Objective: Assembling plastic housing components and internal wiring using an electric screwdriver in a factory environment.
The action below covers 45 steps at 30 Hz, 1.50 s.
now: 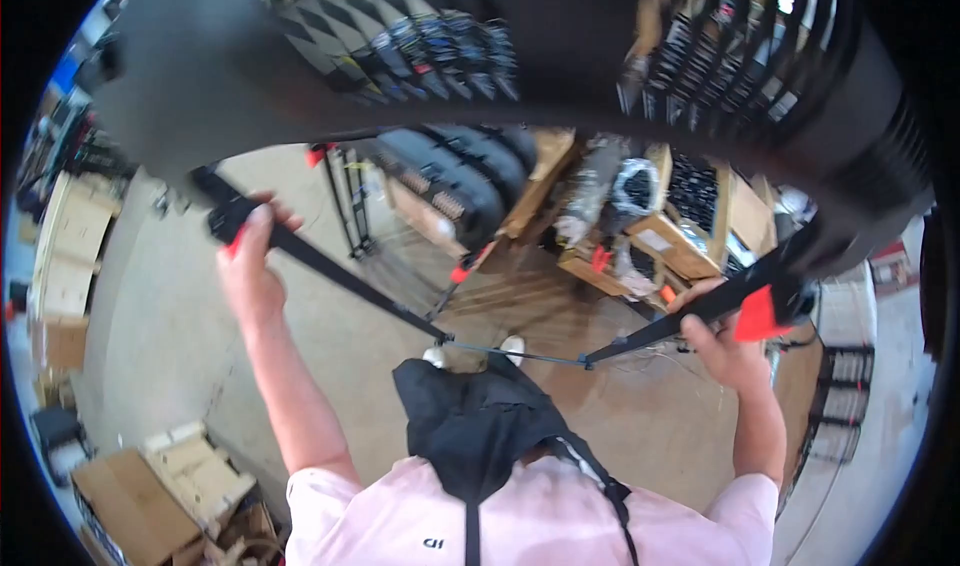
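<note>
We have a large black slotted frame (570, 46) in front of us, over the far part of the floor (180, 326); our left hand (252, 284) has its grip closed round the left leg (350, 288), thumb at a red piece (235, 244); our right hand (738, 351) has its grip round the right leg (660, 331), beside a red flap (760, 318). The body looks broad and top-heavy, so we judge that uneven lifting could tilt it, or swing it into the open boxes (690, 256); a leg that folds under load might pinch our fingers; the thin bar (520, 352) between the leg ends might catch our shoes (513, 348) if lowered carelessly. The frame's top is cut off and partly blurred; some left fingers hide behind the leg; we cannot tell whether anything else supports the frame.
</note>
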Available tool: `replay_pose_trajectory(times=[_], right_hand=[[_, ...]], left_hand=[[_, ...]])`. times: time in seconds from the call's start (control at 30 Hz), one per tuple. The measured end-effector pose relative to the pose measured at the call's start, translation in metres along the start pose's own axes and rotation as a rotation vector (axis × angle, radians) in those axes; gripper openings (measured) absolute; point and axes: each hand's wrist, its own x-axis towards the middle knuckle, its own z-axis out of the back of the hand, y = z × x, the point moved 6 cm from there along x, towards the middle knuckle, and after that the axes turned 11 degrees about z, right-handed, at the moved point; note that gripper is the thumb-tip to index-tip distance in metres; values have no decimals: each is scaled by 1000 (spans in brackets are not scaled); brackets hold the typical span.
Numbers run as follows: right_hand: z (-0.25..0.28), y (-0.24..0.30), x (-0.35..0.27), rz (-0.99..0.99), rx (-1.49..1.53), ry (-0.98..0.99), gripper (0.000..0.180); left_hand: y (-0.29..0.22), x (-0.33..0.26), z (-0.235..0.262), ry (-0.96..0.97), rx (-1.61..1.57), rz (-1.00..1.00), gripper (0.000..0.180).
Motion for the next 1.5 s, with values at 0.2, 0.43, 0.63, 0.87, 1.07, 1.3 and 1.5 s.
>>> replay_pose_trajectory(times=[0.2,0.43,0.63,0.87,1.07,1.3,1.5], right_hand=[[-149,-66,-8,12,117,154,29],[-299,-158,-9,83,134,203,35],[-390,-191,18,95,-44,210,29],[-438,-223,62,19,4,78,29],[-460,-279,66,54,-184,65,29],[-430,-238,94,-125,-263,112,35],[-417,-231,99,-397,-467,569,50]], left_hand=[[51,41,47,30,216,190,29],[130,101,126,4,489,380,22],[177,171,154,-14,531,426,18],[189,232,154,-31,518,392,22],[206,272,144,-6,516,411,25],[237,277,135,-41,723,305,38],[272,222,203,-154,941,296,61]])
